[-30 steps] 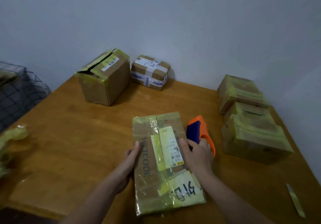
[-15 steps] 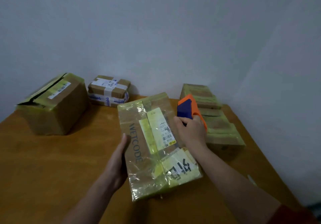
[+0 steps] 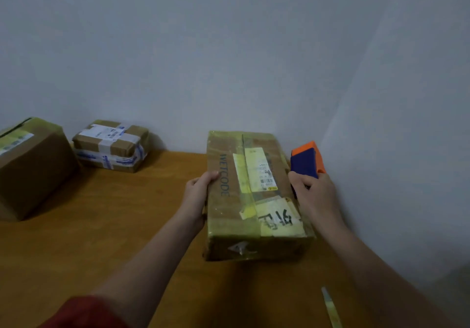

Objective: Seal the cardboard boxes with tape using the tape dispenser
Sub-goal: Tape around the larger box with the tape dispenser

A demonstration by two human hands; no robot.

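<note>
Now the left hand (image 3: 201, 190) grips the left long side of the WETCODE box (image 3: 229, 215), thumb hooked over the top edge and fingers tucked out of sight below. The right hand (image 3: 318, 195) is curled round the orange and blue tape dispenser (image 3: 306, 161) and holds it tight against the right side of the same box, so the box sits between the two hands. A red sleeve (image 3: 84, 312) shows on the left forearm.

This box is closed and wrapped in yellowish tape, with a printed label and a handwritten white one on its lid; nothing of its contents shows. I cannot tell whether it rests on the wooden table (image 3: 101, 226) or is held just above it.

Well to the left of the WETCODE box, by the wall, lies a small parcel (image 3: 112, 145) bound in white and blue tape, shut. Further left stands a large carton (image 3: 30, 167) with yellowish tape and a dark gap along its top seam; its inside is hidden.

Near the right forearm, on the side of the WETCODE box closest to the person, a loose strip of tape (image 3: 330, 307) lies on the table.
</note>
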